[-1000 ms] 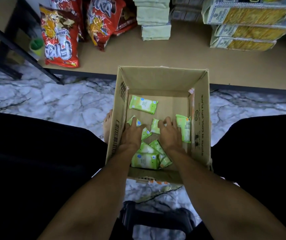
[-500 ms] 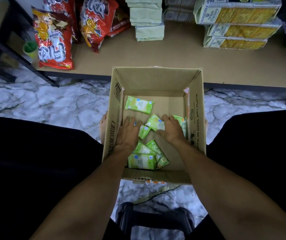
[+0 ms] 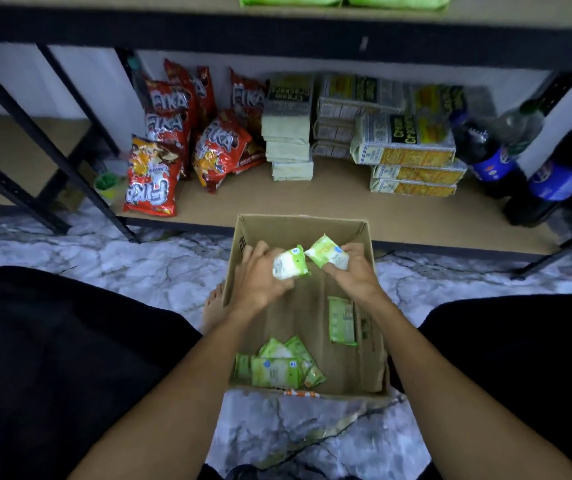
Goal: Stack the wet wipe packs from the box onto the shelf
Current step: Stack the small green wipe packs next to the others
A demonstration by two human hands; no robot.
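Note:
An open cardboard box (image 3: 369, 344) sits on the marble floor between my knees. My left hand (image 3: 260, 275) holds a green-and-white wet wipe pack (image 3: 289, 263) above the box. My right hand (image 3: 355, 270) holds another wet wipe pack (image 3: 326, 252) beside it, and the two packs almost touch. One pack (image 3: 341, 320) leans against the box's right wall. Several packs (image 3: 277, 365) lie heaped at the near left corner. On the upper shelf (image 3: 173, 29), green wipe packs (image 3: 343, 0) show at the top edge.
The lower shelf (image 3: 340, 206) behind the box carries red snack bags (image 3: 153, 178), cracker packs (image 3: 406, 150) and dark soda bottles (image 3: 492, 157). Black shelf posts (image 3: 45, 143) slant at the left. A bare foot (image 3: 213, 311) rests left of the box.
Both hands have risen out of the box, each with a pack taken from its bottom. The view has tilted up, so the upper shelf now shows.

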